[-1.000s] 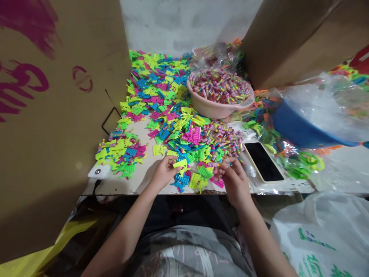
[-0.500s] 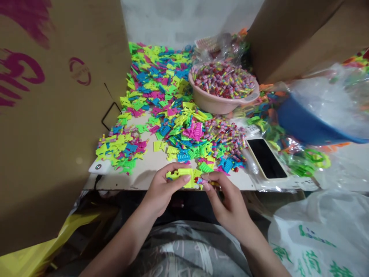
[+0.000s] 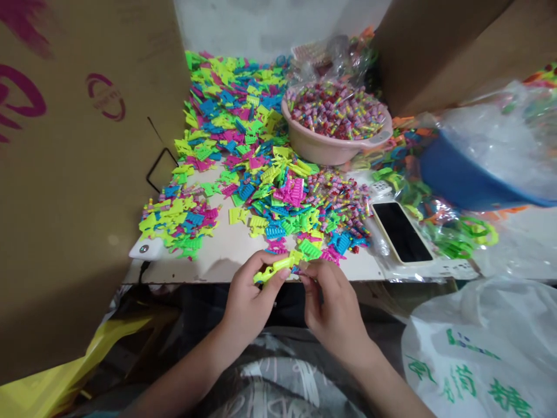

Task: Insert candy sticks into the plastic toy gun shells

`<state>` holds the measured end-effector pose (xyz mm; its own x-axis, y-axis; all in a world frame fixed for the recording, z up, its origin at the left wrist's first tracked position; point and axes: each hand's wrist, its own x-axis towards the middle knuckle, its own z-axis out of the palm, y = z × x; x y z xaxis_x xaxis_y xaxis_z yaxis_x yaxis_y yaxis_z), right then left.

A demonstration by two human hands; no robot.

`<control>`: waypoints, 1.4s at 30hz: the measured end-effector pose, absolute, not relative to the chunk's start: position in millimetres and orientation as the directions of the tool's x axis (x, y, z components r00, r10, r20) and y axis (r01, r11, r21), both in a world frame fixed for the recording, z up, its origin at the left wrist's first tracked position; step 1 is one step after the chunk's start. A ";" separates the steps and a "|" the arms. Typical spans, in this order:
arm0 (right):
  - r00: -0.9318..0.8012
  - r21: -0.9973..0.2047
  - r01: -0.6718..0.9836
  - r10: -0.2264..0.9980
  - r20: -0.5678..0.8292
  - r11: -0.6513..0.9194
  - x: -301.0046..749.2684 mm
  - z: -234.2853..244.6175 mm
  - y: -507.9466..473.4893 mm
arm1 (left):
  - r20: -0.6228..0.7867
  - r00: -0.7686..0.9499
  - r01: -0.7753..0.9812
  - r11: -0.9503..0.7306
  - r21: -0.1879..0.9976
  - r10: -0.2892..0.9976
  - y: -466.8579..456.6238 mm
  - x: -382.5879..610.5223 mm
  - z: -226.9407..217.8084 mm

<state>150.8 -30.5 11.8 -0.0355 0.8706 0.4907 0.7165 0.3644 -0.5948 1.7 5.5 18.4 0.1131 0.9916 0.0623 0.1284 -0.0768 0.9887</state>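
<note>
Just past the table's (image 3: 217, 258) near edge, the left hand (image 3: 250, 299) pinches one yellow plastic piece (image 3: 278, 265), and the right hand (image 3: 333, 310) pinches its other end. Two cardboard boxes, one left (image 3: 78, 203) and one right (image 3: 435, 52), hem the table. Bare tabletop shows only near the left hand. Beyond stand one pink basin (image 3: 331, 154), one blue basin (image 3: 456, 183) and one phone (image 3: 402, 232).

White table (image 3: 226, 258) bears plastic pieces (image 3: 237, 125), basin (image 3: 324, 154), phone (image 3: 401, 232).
</note>
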 end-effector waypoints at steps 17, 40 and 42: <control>0.057 -0.431 0.890 0.900 0.432 0.151 214.6 -29.0 10.8 | 0.169 -0.183 0.622 -0.019 0.783 0.968 63.6 -77.6 3.7; -0.115 -0.331 0.885 0.843 0.526 0.328 254.2 -39.9 59.1 | -0.014 0.252 0.598 -0.144 0.788 0.968 62.4 -18.4 -57.1; -0.033 -0.519 0.768 0.832 0.554 0.376 244.7 -37.6 46.3 | -0.031 0.230 0.543 -0.102 0.833 0.973 64.6 -22.6 -58.9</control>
